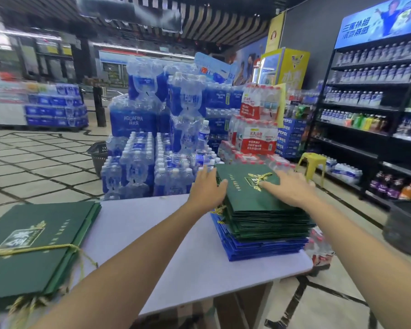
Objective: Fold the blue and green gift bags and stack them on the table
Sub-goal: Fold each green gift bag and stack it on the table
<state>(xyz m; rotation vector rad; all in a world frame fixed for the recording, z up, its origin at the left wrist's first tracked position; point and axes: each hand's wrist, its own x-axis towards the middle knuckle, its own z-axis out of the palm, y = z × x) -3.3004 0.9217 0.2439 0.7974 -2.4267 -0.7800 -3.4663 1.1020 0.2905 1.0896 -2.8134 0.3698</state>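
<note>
Both hands lie open on a stack of folded gift bags at the right end of the table (152,233).

The left hand (208,186), fingers straight, touches the left edge of the top green bag (244,198). The right hand (288,189) presses flat on its gold-printed front beside the gold cord handle (262,178). In this stack the green bags lie over blue bags (266,248). A second pile of green bags (33,245) with a gold emblem sits at the table's left edge, well apart. Behind the table stand shrink-wrapped water packs (133,119) reading AQUAFINA, red-labelled bottle packs (256,136), blue cartons (291,136) marked PEPSI, a yellow stool (312,162), a dark basket (99,155) and drink shelves (365,103) on the right.
</note>
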